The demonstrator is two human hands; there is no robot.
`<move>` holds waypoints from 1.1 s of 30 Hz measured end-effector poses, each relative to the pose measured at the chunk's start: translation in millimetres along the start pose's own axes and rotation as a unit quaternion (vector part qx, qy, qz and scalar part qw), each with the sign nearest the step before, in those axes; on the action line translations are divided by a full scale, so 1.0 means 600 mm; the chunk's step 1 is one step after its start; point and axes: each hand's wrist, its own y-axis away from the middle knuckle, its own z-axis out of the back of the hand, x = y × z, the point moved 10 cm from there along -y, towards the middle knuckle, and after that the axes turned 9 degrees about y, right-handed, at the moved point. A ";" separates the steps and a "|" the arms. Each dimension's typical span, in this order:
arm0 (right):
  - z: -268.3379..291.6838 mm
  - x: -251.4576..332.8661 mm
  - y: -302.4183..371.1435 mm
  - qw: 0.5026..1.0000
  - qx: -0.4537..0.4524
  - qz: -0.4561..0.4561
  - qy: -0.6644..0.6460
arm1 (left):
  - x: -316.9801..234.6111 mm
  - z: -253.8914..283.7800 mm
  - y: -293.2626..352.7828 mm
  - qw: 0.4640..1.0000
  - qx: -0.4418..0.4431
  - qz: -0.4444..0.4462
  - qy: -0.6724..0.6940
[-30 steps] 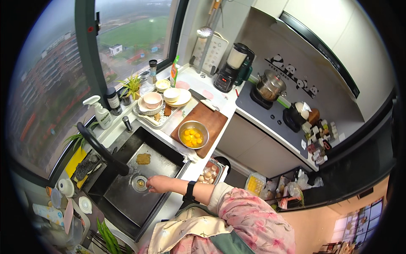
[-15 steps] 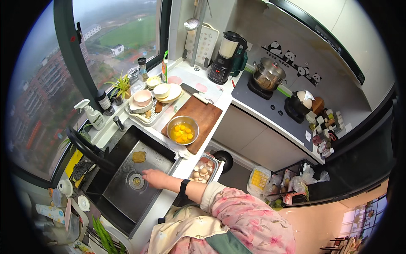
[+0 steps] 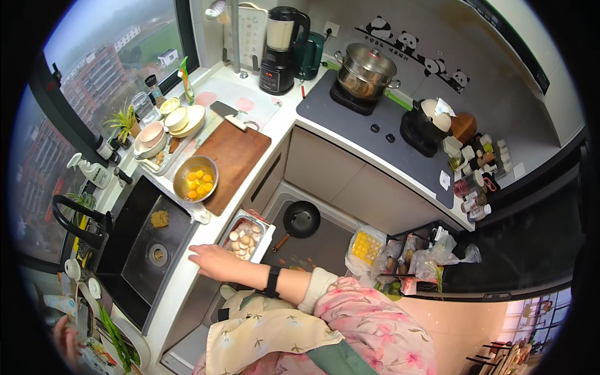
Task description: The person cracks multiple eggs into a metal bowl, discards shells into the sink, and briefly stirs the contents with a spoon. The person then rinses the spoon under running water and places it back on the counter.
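Note:
My right hand, a dark band on its wrist, is over the front rim of the black sink. Its fingers are stretched out with nothing in them. At the lower left edge part of my left hand shows, fingers apart and seemingly holding nothing, near long green vegetables. A brown sponge-like piece lies in the sink, near the drain. Just beyond my right hand, below the counter edge, an open container holds several eggshells. A metal bowl of raw eggs stands on the wooden cutting board.
A knife lies at the board's far end. Stacked bowls stand by the window. A blender is in the corner, a steel pot on the stove. A frying pan sits low beyond the counter. The black faucet arches over the sink.
My right hand has drawn back from near the drain to the sink's front rim. My left hand has come into view at the lower left. The whole view has shifted.

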 end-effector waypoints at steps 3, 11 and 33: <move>0.076 -0.060 0.096 0.998 -0.051 -0.032 -0.033 | -0.075 -0.185 0.005 0.998 0.056 0.018 0.029; 0.208 -0.260 0.445 0.961 -0.064 -0.270 0.019 | -0.085 -0.578 -0.162 0.962 0.246 0.034 0.112; 0.448 -0.223 1.021 0.633 -0.215 -0.716 0.201 | 0.152 -0.919 -0.527 0.736 0.179 0.267 0.596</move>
